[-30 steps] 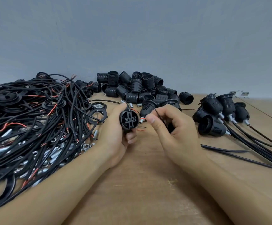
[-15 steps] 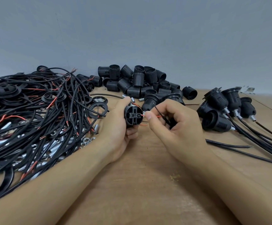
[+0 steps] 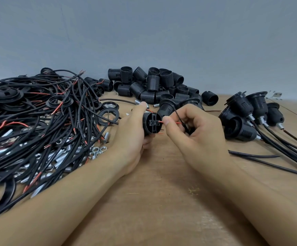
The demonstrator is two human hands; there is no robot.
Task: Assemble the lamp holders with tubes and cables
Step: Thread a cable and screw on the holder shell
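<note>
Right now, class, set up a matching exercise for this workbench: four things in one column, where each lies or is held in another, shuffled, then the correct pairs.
Things
1. tangled pile of black cables with red wire ends
2. heap of loose black ribbed plastic sleeves
3. finished black lamp holders with cables attached
4. thin red wire end

Places
A. far middle, by the wall
B. pinched in the right hand
C. left side of the wooden table
D. right side of the table

Pairs: 1-C, 2-A, 3-D, 4-B
</note>
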